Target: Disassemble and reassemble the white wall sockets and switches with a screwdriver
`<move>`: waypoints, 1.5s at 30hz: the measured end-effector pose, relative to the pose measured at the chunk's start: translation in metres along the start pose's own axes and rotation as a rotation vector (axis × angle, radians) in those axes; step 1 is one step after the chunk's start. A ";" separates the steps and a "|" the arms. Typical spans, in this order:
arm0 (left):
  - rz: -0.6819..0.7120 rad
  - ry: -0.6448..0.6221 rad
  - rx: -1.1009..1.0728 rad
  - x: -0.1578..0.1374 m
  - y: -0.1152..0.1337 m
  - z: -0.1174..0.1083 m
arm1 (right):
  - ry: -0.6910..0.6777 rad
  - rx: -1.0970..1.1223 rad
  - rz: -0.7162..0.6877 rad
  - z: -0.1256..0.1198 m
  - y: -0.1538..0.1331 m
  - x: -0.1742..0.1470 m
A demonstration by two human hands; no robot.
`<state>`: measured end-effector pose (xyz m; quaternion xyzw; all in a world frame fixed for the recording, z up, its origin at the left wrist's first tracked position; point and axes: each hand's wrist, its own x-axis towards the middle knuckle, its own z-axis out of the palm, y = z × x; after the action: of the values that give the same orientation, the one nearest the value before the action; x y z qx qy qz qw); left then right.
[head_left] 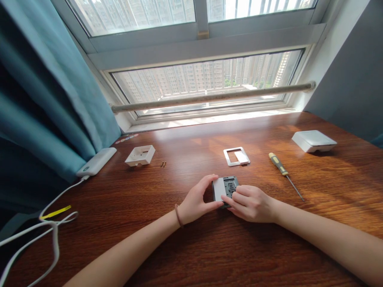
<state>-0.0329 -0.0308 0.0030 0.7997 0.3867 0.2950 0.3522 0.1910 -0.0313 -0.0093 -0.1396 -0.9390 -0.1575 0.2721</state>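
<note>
Low over the wooden table is a dark grey wall switch [230,185], seen from its front. A white rocker panel [219,189] covers its left half, while the right half shows bare dark mechanism. My left hand [196,200] grips the left side, thumb near the lower edge and fingers at the top. Curled against the right side and lower edge is my right hand [249,202], with one fingertip touching the rocker's lower corner. Its palm side and whatever lies beneath those fingers are hidden.
Beyond my hands lie a white square frame [228,160] with a loose white panel [241,156], a mounting box [140,155] and small screws [163,164]. A screwdriver [279,164] and white box [314,141] are right; a power bank [97,162] with white cable [56,235] is left.
</note>
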 end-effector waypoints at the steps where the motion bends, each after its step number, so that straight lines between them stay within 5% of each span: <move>1: -0.006 -0.004 0.004 0.000 0.000 0.000 | -0.007 0.005 0.004 0.000 0.000 0.000; 45: 0.048 -0.019 0.093 -0.001 -0.001 -0.001 | 0.008 0.120 0.056 -0.004 0.002 0.002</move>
<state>-0.0341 -0.0306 0.0026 0.8270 0.3771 0.2775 0.3112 0.1921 -0.0306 -0.0042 -0.1489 -0.9413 -0.0939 0.2880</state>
